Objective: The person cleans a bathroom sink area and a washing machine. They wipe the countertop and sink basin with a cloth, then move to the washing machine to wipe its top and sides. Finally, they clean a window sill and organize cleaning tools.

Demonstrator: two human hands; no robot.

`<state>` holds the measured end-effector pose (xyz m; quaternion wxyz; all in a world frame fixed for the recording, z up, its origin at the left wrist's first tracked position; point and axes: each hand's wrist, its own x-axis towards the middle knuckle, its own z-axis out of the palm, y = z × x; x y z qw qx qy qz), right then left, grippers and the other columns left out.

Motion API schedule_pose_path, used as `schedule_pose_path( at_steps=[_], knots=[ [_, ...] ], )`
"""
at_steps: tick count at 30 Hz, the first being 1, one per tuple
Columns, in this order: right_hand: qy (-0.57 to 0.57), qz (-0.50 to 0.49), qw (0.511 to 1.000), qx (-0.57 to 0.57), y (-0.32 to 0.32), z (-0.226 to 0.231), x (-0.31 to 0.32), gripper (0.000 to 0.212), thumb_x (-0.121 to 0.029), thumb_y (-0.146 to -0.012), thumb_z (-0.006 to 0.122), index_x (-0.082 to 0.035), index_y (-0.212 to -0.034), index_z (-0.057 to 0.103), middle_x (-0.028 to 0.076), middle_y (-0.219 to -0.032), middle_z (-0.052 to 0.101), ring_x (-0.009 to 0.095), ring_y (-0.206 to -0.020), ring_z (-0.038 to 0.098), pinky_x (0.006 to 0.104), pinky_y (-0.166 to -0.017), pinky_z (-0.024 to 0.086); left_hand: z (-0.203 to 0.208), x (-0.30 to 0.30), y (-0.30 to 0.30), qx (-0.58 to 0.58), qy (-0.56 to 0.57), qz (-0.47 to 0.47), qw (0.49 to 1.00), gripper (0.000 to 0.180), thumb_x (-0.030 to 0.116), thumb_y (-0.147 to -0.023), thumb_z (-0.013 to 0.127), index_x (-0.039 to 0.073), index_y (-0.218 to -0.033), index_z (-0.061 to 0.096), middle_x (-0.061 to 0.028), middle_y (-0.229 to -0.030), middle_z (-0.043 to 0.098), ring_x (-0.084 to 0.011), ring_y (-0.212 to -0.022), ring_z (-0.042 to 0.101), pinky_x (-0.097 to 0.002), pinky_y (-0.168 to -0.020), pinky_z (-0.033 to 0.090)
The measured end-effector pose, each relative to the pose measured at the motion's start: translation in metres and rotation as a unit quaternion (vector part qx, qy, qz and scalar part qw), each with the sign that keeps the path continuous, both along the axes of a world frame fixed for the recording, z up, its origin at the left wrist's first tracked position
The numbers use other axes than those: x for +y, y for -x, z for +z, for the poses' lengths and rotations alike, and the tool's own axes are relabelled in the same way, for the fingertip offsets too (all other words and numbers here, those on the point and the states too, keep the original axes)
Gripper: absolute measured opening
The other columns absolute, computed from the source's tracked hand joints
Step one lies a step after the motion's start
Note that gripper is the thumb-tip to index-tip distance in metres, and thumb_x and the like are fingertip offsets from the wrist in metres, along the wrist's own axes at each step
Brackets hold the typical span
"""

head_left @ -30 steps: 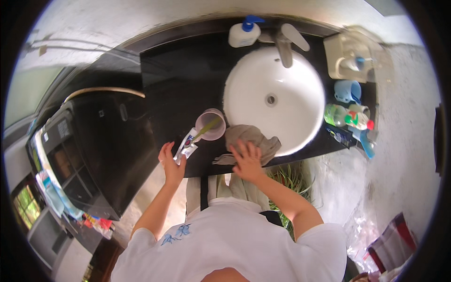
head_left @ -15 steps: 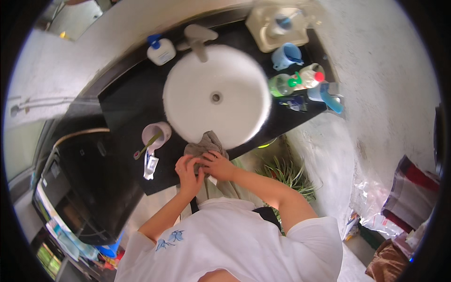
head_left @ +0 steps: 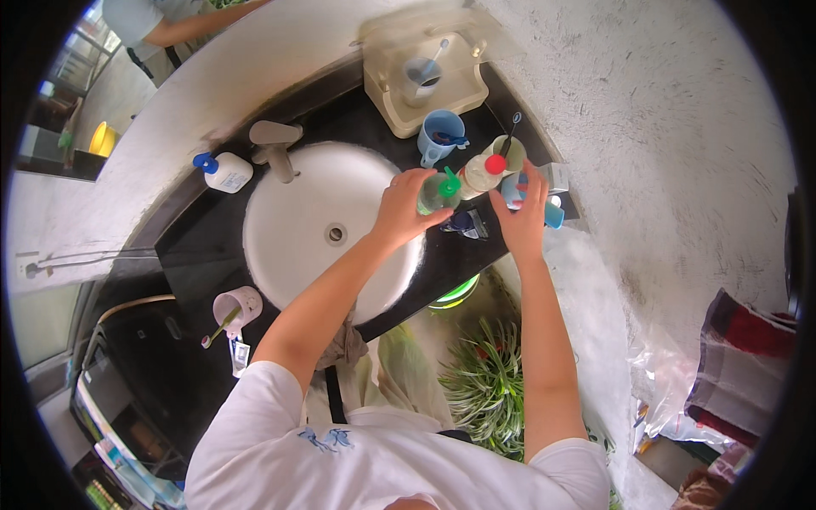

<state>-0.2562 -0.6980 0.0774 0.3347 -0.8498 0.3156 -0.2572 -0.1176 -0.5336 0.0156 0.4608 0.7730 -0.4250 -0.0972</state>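
Observation:
My left hand reaches over the sink's right side, its fingers and thumb closed around a clear green pump bottle with a green pump top. To its right, my right hand has its thumb and fingers apart around a light blue cup, which they partly hide; no firm grip shows. Between my hands stands a white bottle with a red cap. A grey-brown cloth hangs at the counter's front edge, partly behind my left arm.
The white round sink has a faucet behind it. A white bottle with a blue pump stands at left, a pink cup with a toothbrush nearer. A blue cup, beige box and razor are at right.
Both hands have left the cloth at the front edge and moved right to the bottles and cups. The cloth now lies at the edge without a hand. The view has shifted right.

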Motion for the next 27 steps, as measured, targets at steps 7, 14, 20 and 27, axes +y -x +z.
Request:
schedule_pose_path(
  at_steps=[7, 14, 20, 27],
  knots=[
    [-0.005, 0.034, 0.999, -0.024, -0.036, -0.025, -0.020, 0.039, -0.010, -0.077, 0.074, -0.004, -0.112, 0.059, 0.015, -0.111, 0.059, 0.035, -0.101, 0.059, 0.0387, -0.086, 0.048, -0.011, -0.036, -0.004, 0.046, -0.007, -0.049, 0.998, 0.034, 0.023, -0.079, 0.077, 0.005, -0.106, 0.066, -0.0084, -0.109, 0.068, -0.0280, -0.099, 0.065, -0.0370, -0.089, 0.051],
    [0.026, 0.058, 0.998, 0.017, -0.035, 0.008, -0.004, 0.040, -0.010, -0.079, 0.073, -0.006, -0.116, 0.060, 0.012, -0.111, 0.063, 0.027, -0.101, 0.061, 0.0343, -0.087, 0.048, 0.026, 0.005, -0.010, 0.203, 0.030, 0.028, 0.978, 0.014, 0.014, -0.086, 0.068, 0.008, -0.098, 0.067, -0.0071, -0.096, 0.070, -0.0199, -0.087, 0.068, -0.0310, -0.080, 0.051],
    [-0.061, 0.132, 0.989, 0.038, -0.057, 0.087, 0.057, 0.037, -0.005, -0.078, 0.072, -0.010, -0.113, 0.061, 0.004, -0.117, 0.060, 0.021, -0.108, 0.058, 0.0329, -0.083, 0.049, 0.110, 0.126, -0.041, 0.074, 0.058, 0.079, 0.992, 0.015, 0.017, -0.083, 0.071, 0.010, -0.097, 0.070, -0.0073, -0.105, 0.066, -0.0287, -0.096, 0.062, -0.0368, -0.083, 0.049],
    [-0.065, 0.348, 0.935, 0.014, -0.139, 0.121, 0.198, 0.039, 0.001, -0.074, 0.073, -0.005, -0.111, 0.061, 0.008, -0.118, 0.061, 0.023, -0.106, 0.060, 0.0320, -0.085, 0.051, 0.099, 0.337, -0.104, 0.150, 0.083, 0.280, 0.945, 0.016, 0.019, -0.084, 0.071, 0.012, -0.098, 0.073, -0.0067, -0.093, 0.059, -0.0200, -0.079, 0.057, -0.0314, -0.070, 0.045]
  ],
)
